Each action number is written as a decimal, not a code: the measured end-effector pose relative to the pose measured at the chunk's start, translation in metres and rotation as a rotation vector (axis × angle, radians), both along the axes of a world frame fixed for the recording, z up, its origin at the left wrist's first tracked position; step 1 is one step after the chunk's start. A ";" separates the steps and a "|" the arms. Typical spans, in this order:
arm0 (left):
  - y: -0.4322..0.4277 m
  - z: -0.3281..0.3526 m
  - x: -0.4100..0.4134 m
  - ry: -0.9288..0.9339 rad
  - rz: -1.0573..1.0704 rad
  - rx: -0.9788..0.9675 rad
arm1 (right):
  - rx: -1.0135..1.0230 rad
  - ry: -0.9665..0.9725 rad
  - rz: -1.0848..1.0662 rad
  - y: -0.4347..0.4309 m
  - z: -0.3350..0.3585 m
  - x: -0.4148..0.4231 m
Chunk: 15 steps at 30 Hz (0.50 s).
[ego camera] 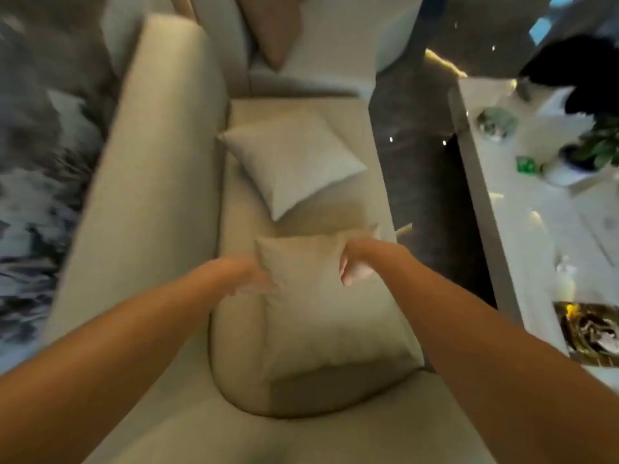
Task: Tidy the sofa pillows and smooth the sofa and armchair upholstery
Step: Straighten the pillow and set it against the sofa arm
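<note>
A beige sofa (157, 182) runs away from me, its seat in the middle of the head view. On the near part of the seat lies a beige pillow (318, 316). My left hand (248, 276) grips its far left corner and my right hand (355, 262) grips its far right edge, fingers curled into the fabric. A second, paler pillow (294, 162) lies flat and turned diagonally further along the seat. A brownish pillow (274, 28) leans upright at the far end of the sofa. The picture is blurred.
A white low table (536, 229) stands to the right with a potted plant (599, 142), a green object (526, 165) and a book or picture (589, 336) on it. Dark glossy floor (415, 182) separates it from the sofa. A dark patterned wall or rug (37, 195) lies on the left.
</note>
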<state>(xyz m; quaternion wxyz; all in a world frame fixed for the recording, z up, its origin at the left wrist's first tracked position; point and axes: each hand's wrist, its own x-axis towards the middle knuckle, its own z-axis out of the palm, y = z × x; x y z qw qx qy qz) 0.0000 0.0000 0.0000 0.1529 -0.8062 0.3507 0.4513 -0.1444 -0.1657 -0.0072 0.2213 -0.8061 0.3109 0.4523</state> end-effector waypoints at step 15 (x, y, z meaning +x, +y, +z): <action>0.010 -0.233 0.037 0.284 0.591 -0.626 | -0.221 -0.322 -0.988 0.042 -0.221 -0.025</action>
